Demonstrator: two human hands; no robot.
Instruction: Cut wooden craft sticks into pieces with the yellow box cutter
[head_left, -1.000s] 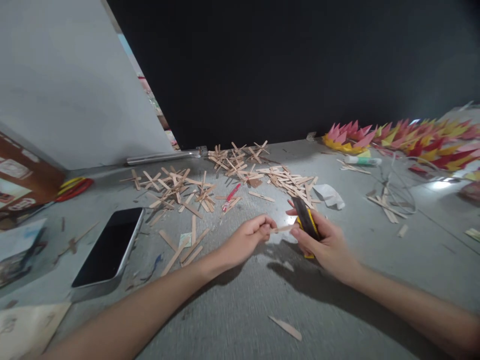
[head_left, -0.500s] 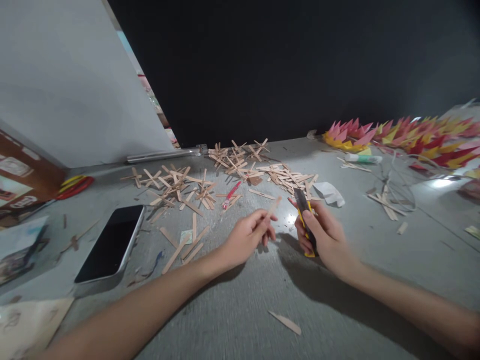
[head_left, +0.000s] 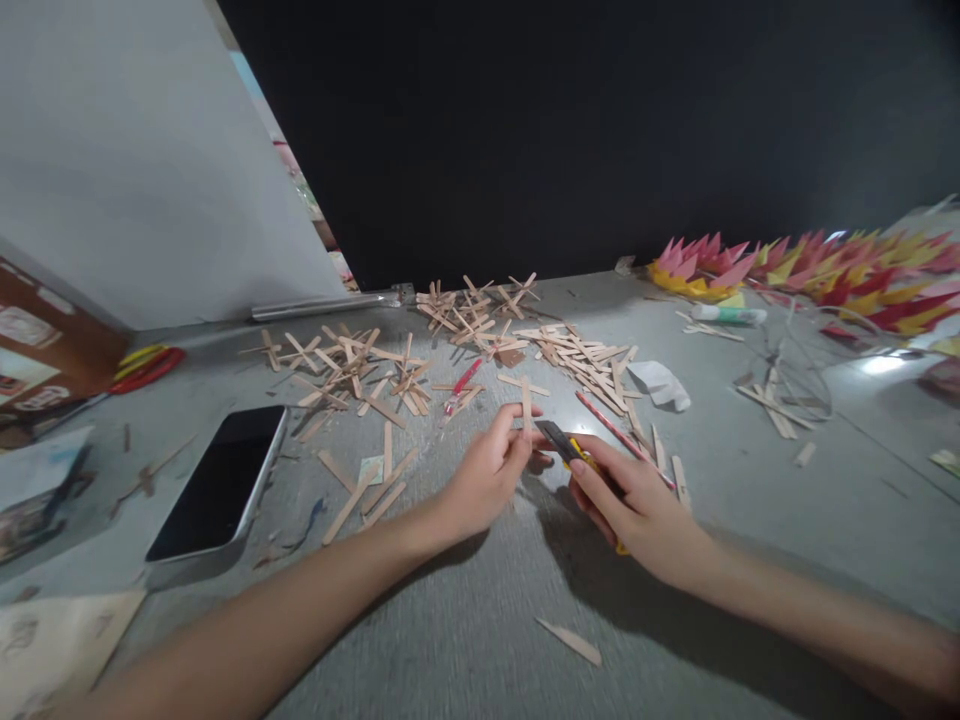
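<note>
Between thumb and fingers, my left hand (head_left: pixel 491 470) pinches a wooden stick (head_left: pixel 526 402), which stands nearly upright. My right hand (head_left: pixel 626 500) is wrapped round a yellow and black utility knife (head_left: pixel 562 442), its dark tip close to the stick; whether they touch I cannot tell. A red-and-white striped straw (head_left: pixel 615 425) lies just beyond my right hand. Behind both hands is a pile of loose wooden sticks (head_left: pixel 581 365). Sticks crossed into star shapes (head_left: pixel 349 365) lie to the left of it, with a red pen-like item (head_left: pixel 465 380) between.
A phone (head_left: pixel 221 485) lies at the left, near a brown box (head_left: pixel 52 330). Pink and yellow paper crowns (head_left: pixel 697 270), a glue stick (head_left: pixel 727 315) and crumpled white paper (head_left: pixel 660 385) are at the right. One pointed stick piece (head_left: pixel 570 641) lies in front.
My right hand has brought the knife leftward, close to the stick in my left hand. That stick has turned more upright. The striped straw now shows more fully.
</note>
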